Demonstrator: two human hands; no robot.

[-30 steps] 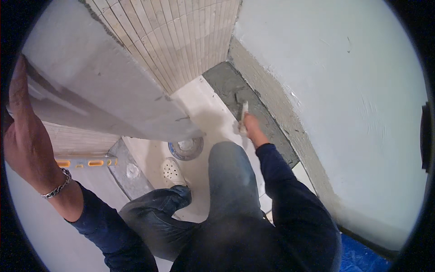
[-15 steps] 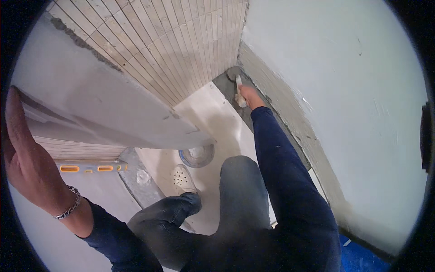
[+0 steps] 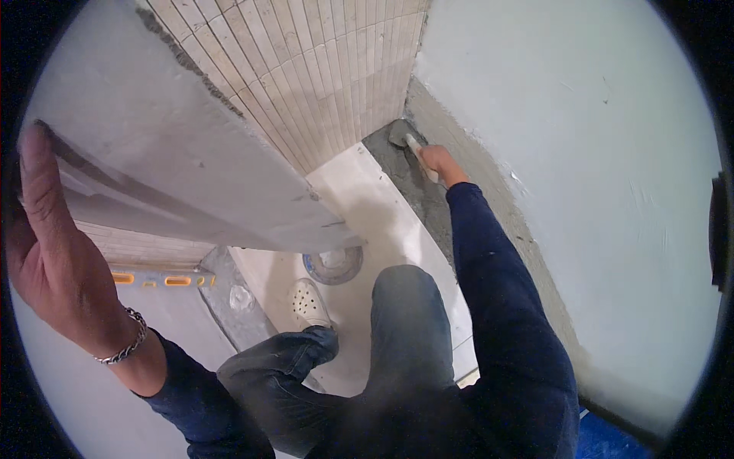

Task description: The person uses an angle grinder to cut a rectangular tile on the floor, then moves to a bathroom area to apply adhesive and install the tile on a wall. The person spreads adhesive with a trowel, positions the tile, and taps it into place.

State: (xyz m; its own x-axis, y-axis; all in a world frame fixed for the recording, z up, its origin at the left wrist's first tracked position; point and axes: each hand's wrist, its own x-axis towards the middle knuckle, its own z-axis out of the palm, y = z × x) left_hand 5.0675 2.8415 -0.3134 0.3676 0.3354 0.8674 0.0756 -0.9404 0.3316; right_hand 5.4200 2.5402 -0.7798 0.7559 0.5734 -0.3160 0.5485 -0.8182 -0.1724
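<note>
The right hand [image 3: 443, 162] is curled around a trowel [image 3: 399, 134] on the far gray cement [image 3: 427, 205]. The left hand [image 3: 65, 271] is open by the gray wall [image 3: 183, 153] at left.

No words, labels, brands, numbers or signs can be read. The level [image 3: 162, 281] shows too small to tell whether its grey body or yellow-framed openings carry any print, and the blue rim of the round tub [image 3: 309, 268] is too blurred to make out any marks. On the handle of the trowel [image 3: 417, 151], partly covered by the right hand [image 3: 441, 161], no lettering can be made out.
</note>
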